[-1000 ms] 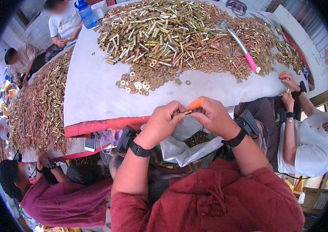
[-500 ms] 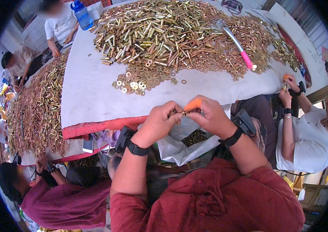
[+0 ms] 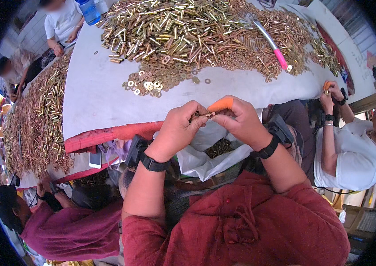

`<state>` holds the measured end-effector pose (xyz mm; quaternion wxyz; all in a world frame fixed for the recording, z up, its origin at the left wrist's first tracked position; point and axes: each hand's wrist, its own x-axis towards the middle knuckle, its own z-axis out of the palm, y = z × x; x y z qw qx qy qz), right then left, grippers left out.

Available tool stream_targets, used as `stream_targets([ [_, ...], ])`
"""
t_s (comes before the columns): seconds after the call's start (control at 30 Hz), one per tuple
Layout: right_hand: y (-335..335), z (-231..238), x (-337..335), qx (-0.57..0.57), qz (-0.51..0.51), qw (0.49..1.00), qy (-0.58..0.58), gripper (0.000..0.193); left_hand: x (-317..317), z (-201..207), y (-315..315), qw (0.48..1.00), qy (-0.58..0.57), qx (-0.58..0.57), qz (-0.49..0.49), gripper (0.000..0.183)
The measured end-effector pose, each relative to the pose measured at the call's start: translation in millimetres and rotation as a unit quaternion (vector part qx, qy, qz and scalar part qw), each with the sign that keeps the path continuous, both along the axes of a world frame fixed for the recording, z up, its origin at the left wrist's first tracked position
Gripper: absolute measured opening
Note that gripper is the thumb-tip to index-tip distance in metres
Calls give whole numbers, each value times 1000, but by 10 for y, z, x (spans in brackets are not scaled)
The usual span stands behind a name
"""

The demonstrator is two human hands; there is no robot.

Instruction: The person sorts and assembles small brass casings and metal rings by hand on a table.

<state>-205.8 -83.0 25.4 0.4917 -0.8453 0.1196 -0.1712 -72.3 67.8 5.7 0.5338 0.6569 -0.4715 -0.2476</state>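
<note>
At the centre of the frame the left hand (image 3: 177, 128) and the right hand (image 3: 243, 124) come together, fingertips closed around a small brass-coloured piece (image 3: 210, 115) — its exact shape is too small to tell; an orange cover (image 3: 220, 104) wraps one finger of the right hand. Just below them a white bag (image 3: 192, 163) gapes, with dark metal pieces (image 3: 220, 148) inside; above them stretches the pale tabletop (image 3: 103, 99) — flat rings (image 3: 161, 76) heaped left of centre, metal tubes (image 3: 165, 33) piled across the top, a pink-handled tool (image 3: 280, 59) lying on small parts at upper right.
</note>
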Motion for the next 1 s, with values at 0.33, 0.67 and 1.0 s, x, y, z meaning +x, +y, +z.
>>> stream_targets([
  [0.33,40,50,-7,-147,-15,989,0,20,-44,46,30,997,-69,-13,19,14],
  [0.67,63,-48,68,120,-44,992,-7,24,-35,20,-3,998,-48,-34,28,13],
  [1.0,58,138,20,-115,-19,993,29,17,12,15,28,1000,-10,12,6,11],
])
